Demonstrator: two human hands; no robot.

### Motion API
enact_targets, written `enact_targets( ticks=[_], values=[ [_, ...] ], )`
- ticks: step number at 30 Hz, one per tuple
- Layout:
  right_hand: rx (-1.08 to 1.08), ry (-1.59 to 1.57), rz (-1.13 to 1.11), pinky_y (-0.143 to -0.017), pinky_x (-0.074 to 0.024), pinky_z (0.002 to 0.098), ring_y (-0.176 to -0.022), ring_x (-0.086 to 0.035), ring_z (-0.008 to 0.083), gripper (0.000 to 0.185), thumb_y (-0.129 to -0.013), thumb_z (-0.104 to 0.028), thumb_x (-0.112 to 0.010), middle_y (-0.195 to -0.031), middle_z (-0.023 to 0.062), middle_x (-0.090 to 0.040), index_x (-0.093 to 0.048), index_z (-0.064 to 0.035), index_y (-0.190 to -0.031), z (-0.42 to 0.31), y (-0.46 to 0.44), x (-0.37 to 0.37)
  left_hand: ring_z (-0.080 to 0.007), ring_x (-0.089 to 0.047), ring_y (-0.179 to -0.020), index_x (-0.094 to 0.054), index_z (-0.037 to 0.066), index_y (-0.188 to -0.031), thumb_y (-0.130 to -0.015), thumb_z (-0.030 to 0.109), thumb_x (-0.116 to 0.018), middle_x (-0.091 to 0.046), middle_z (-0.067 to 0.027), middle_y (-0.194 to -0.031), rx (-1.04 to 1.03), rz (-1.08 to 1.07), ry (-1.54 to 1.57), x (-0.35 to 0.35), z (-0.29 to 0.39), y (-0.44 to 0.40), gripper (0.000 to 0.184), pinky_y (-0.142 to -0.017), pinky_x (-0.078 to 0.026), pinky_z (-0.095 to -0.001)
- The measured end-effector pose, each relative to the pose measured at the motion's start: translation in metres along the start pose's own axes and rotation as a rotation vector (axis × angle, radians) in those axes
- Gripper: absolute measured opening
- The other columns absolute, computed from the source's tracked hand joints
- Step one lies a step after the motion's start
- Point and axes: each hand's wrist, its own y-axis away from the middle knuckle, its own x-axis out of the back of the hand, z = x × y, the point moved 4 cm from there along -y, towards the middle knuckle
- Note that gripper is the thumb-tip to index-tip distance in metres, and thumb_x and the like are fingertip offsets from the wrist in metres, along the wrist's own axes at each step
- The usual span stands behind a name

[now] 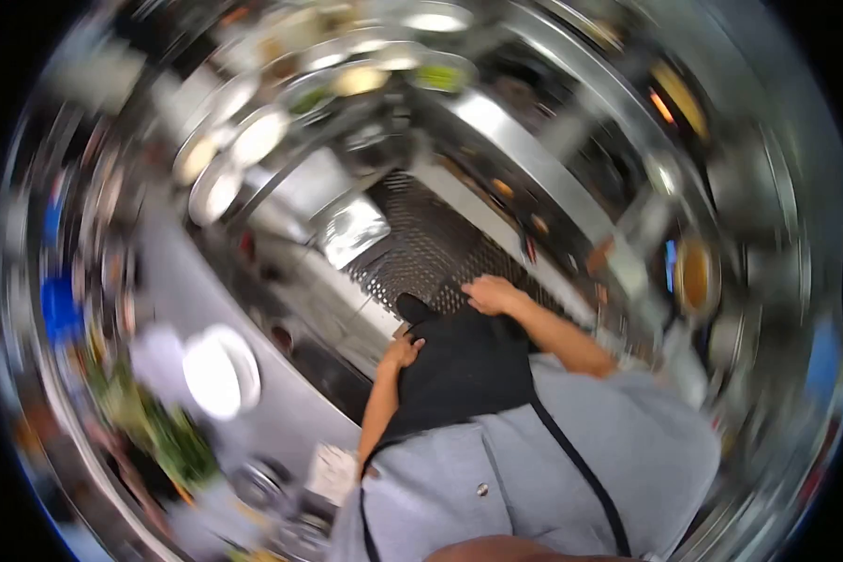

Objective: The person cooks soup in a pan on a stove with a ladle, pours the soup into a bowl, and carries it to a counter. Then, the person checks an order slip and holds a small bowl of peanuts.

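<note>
Both of my hands are low in front of my body, by the black apron (464,370) that I wear over a grey shirt. My left hand (405,351) is at the apron's left edge, its fingers curled and blurred; whether it grips the cloth I cannot tell. Just past the apron's right side is my right hand (492,294), above the perforated floor mat (426,234). Its fingers are partly bent, and nothing distinct shows in them. A dark shoe (410,307) shows between the two hands.
On the left, a metal counter (295,407) bears white plates (220,372) and leafy greens (183,450). Several bowls and plates line the far left counter. Along the right runs a steel cooking line (534,169), with a pan of orange food (695,272). The outer view is blurred.
</note>
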Motion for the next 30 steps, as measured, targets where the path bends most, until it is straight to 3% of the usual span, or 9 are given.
enact_targets(
  ticks=[5, 8, 12, 15, 16, 17, 20, 24, 30],
  values=[
    [-0.218, -0.245, 0.016, -0.085, -0.0498, 0.0484, -0.105, -0.060, 0.0383, 0.036, -0.087, -0.019, -0.054, -0.108, 0.0208, -0.064, -0.059, -0.0118, -0.122, 0.055, 0.075, -0.051, -0.0362, -0.053, -0.119, -0.053, 0.002, -0.128, -0.090, 0.051, -0.048, -0.056, -0.0238, -0.126, 0.279, -0.038, 0.310, 0.020, 0.031, 0.043, 0.062, -0.100, -0.041, -0.0400],
    [-0.290, -0.331, 0.013, -0.086, -0.0497, 0.0484, -0.104, -0.061, 0.0382, 0.038, -0.085, -0.018, -0.053, -0.108, 0.0208, -0.064, -0.059, -0.0111, -0.121, 0.083, 0.118, -0.082, -0.0393, -0.055, -0.112, -0.056, 0.001, -0.123, -0.091, 0.050, -0.047, -0.057, -0.0259, -0.122, 0.034, -0.178, -0.191, -0.020, -0.078, -0.039, 0.060, -0.095, -0.043, -0.0436],
    [-0.401, -0.573, 0.207, -0.084, -0.0493, 0.0484, -0.100, -0.061, 0.0397, 0.030, -0.083, -0.021, -0.054, -0.105, 0.0214, -0.064, -0.062, -0.0072, -0.109, 0.126, 0.198, -0.137, -0.0430, -0.060, -0.101, -0.061, -0.002, -0.114, -0.091, 0.050, -0.045, -0.061, -0.0285, -0.111, 0.042, -0.081, -0.343, -0.039, -0.061, -0.076, 0.058, -0.089, -0.046, -0.0464],
    [-0.442, -0.695, 0.449, -0.084, -0.0488, 0.0482, -0.099, -0.061, 0.0394, 0.030, -0.083, -0.024, -0.055, -0.103, 0.0213, -0.065, -0.062, -0.0063, -0.106, 0.169, 0.247, -0.203, -0.0362, -0.064, -0.084, -0.066, -0.003, -0.094, -0.091, 0.041, -0.051, -0.067, -0.0220, -0.085, -0.090, 0.182, -0.182, -0.041, 0.035, -0.091, 0.046, -0.076, -0.046, -0.0425],
    [-0.537, -0.731, 0.456, -0.083, -0.0487, 0.0481, -0.099, -0.061, 0.0391, 0.030, -0.082, -0.025, -0.057, -0.103, 0.0211, -0.065, -0.062, -0.0061, -0.106, 0.178, 0.269, -0.219, -0.0278, -0.062, -0.079, -0.064, -0.004, -0.087, -0.090, 0.041, -0.053, -0.065, -0.0202, -0.078, -0.160, 0.022, -0.193, -0.045, 0.083, -0.096, 0.047, -0.072, -0.045, -0.0410],
    [-0.633, -0.761, 0.466, -0.083, -0.0485, 0.0480, -0.099, -0.061, 0.0388, 0.030, -0.082, -0.025, -0.058, -0.102, 0.0208, -0.065, -0.062, -0.0060, -0.105, 0.188, 0.289, -0.231, -0.0147, -0.049, -0.046, -0.058, 0.003, -0.072, -0.093, 0.040, -0.052, -0.052, -0.0028, -0.055, -0.418, 0.143, -0.002, -0.059, 0.113, -0.108, 0.043, -0.042, -0.038, -0.0326],
    [-0.780, -0.828, 0.512, -0.083, -0.0484, 0.0468, -0.099, -0.061, 0.0391, 0.030, -0.082, -0.025, -0.060, -0.102, 0.0209, -0.065, -0.062, -0.0051, -0.104, 0.213, 0.330, -0.276, -0.0178, -0.058, -0.056, -0.059, 0.005, -0.083, -0.094, 0.047, -0.050, -0.058, -0.0048, -0.065, -0.150, -0.166, 0.257, -0.076, 0.245, -0.109, 0.044, -0.050, -0.046, -0.0330],
    [-0.726, -0.883, 0.606, -0.084, -0.0482, 0.0460, -0.099, -0.061, 0.0385, 0.030, -0.081, -0.023, -0.062, -0.102, 0.0208, -0.065, -0.063, -0.0039, -0.103, 0.232, 0.359, -0.312, -0.0274, -0.060, -0.096, -0.049, 0.003, -0.117, -0.093, 0.052, -0.050, -0.057, -0.0170, -0.108, -0.179, -0.105, 0.740, -0.098, 0.380, -0.103, 0.055, -0.077, -0.051, -0.0387],
    [-0.781, -0.894, 0.661, -0.083, -0.0483, 0.0448, -0.099, -0.061, 0.0381, 0.030, -0.081, -0.023, -0.063, -0.102, 0.0211, -0.065, -0.063, -0.0041, -0.105, 0.234, 0.372, -0.317, -0.0204, -0.058, -0.081, -0.055, 0.005, -0.110, -0.092, 0.045, -0.055, -0.055, -0.0066, -0.091, -0.240, -0.235, 0.758, -0.107, 0.471, -0.114, 0.043, -0.066, -0.048, -0.0289]
  ],
)
